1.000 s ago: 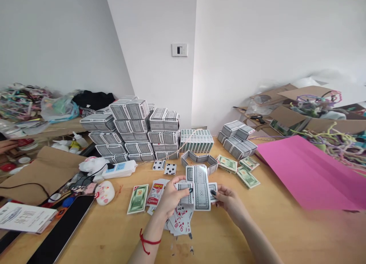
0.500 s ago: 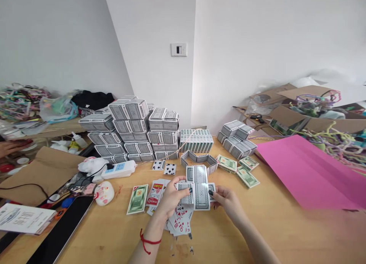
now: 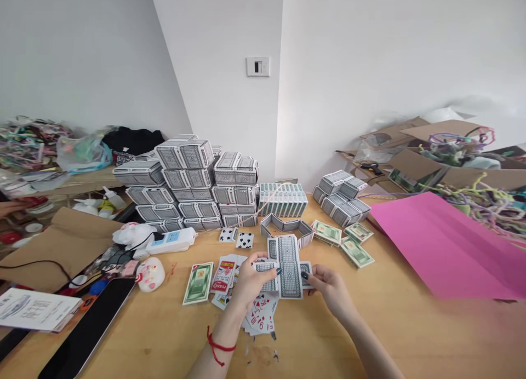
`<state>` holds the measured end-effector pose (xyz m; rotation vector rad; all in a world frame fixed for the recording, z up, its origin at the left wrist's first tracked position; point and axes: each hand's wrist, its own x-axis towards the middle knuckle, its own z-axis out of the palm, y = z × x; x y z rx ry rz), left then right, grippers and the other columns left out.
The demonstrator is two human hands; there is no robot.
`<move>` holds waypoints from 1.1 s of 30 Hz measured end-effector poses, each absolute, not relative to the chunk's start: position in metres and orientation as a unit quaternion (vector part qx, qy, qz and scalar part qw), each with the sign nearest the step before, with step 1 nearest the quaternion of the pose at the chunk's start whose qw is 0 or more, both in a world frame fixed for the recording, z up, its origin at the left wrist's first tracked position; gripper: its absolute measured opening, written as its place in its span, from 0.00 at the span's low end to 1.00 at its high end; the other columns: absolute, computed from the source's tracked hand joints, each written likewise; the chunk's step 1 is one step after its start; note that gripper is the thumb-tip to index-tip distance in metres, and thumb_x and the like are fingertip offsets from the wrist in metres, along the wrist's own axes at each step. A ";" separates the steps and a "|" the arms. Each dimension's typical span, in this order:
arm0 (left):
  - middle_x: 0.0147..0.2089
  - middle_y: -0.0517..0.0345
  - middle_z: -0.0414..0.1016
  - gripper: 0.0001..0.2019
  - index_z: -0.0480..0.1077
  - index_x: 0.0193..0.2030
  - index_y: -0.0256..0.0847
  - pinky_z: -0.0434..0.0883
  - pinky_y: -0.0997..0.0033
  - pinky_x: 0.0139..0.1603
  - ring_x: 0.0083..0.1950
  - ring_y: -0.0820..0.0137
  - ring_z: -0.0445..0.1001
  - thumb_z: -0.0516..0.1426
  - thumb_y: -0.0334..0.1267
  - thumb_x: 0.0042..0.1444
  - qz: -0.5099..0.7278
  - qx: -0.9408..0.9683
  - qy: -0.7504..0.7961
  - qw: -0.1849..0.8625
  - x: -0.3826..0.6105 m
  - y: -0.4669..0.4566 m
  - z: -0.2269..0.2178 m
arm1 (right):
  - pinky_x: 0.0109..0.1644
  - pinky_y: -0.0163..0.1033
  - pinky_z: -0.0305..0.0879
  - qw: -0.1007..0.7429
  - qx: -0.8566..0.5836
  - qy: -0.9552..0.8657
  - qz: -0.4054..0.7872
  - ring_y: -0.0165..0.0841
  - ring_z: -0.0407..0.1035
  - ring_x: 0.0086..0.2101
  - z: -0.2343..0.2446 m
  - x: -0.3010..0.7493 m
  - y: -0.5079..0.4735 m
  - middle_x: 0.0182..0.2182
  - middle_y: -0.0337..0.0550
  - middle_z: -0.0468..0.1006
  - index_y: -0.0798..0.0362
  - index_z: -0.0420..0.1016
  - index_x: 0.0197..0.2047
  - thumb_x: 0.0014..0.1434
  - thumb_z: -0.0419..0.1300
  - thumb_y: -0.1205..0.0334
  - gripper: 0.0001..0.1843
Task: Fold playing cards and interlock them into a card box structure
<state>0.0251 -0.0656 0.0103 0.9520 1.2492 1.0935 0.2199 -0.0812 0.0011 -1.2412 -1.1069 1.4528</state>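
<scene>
Several grey-backed playing cards (image 3: 289, 266) are held up in a cross-like arrangement, backs toward me. My left hand (image 3: 251, 283) pinches them at the left side, thumb on a sideways card. On the right, my right hand (image 3: 327, 288) grips the short end of a sideways card between thumb and fingers. Below and behind my left hand lie loose face-up cards (image 3: 261, 317), partly hidden by it. A red poker card (image 3: 224, 276) and a green card box (image 3: 198, 283) lie to the left. Just beyond the held cards stands a ring of folded cards (image 3: 286, 224).
Stacked blocks of folded cards (image 3: 193, 179) rise at the back left, with a smaller stack (image 3: 342, 195) at the right. Green card boxes (image 3: 356, 252), a pink sheet (image 3: 444, 247), a power strip (image 3: 172, 240) and a black tablet-like slab (image 3: 88, 329) lie around. Another person's hand (image 3: 14, 206) shows at far left.
My hands keep hold of the cards in nearly the same place. The left thumb has shifted slightly right toward the upright cards. The other person's hand at far left has drawn back.
</scene>
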 end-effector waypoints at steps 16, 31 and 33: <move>0.33 0.57 0.74 0.20 0.66 0.39 0.40 0.66 0.74 0.35 0.33 0.71 0.72 0.63 0.30 0.37 0.473 0.412 0.512 0.586 0.024 -0.063 -0.002 | 0.23 0.35 0.60 0.440 -0.483 -0.446 0.612 0.30 0.66 0.18 -0.014 0.217 -0.079 0.16 0.38 0.73 0.55 0.67 0.20 0.42 0.63 0.45 0.20; 0.33 0.56 0.75 0.20 0.63 0.40 0.40 0.68 0.72 0.33 0.32 0.69 0.74 0.63 0.32 0.37 0.485 0.364 0.493 0.624 0.033 -0.065 -0.003 | 0.24 0.36 0.62 0.489 -0.518 -0.379 0.591 0.32 0.66 0.18 -0.013 0.207 -0.082 0.15 0.37 0.72 0.54 0.69 0.19 0.38 0.65 0.45 0.20; 0.32 0.56 0.75 0.21 0.63 0.40 0.40 0.68 0.72 0.33 0.32 0.69 0.74 0.63 0.33 0.37 0.487 0.359 0.496 0.622 0.033 -0.065 -0.003 | 0.24 0.37 0.62 0.485 -0.518 -0.382 0.592 0.33 0.66 0.18 -0.014 0.208 -0.082 0.15 0.37 0.72 0.54 0.69 0.19 0.38 0.65 0.44 0.20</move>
